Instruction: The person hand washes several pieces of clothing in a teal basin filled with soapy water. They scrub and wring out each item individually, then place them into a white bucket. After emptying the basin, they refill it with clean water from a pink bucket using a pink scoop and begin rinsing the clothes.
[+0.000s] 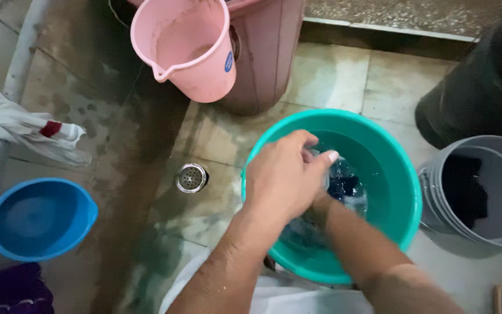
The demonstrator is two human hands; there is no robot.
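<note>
Both hands were down in the teal basin (pixel 405 192), which sat on the wet tiled floor (pixel 332 75) and held soapy water. The left hand (pixel 283 177) lay on top, its fingers (pixel 321 156) curled together and clamped on a dark wet cloth (pixel 344 185) at the middle of the basin. The right hand (pixel 319 210) was mostly hidden beneath the left one, so I could not tell how its fingers stood; only its forearm showed, rising over the basin's near rim. The cloth was partly under water, touching the left hand.

Just right of the basin stood a grey bucket (pixel 495 192) with a dark garment inside. Beyond that bucket, up and right of the basin, was a large black container (pixel 483 81). Beyond the basin's far-left rim a pink jug (pixel 190 49) leaned against a pink bin (pixel 268 46). Left of the basin, near it, a round metal drain (pixel 192 177) was set in the floor. Well to the left of the basin lay a blue scoop (pixel 39 218), and beyond that a white rag (pixel 24 128) hung on a pipe (pixel 15 75).
</note>
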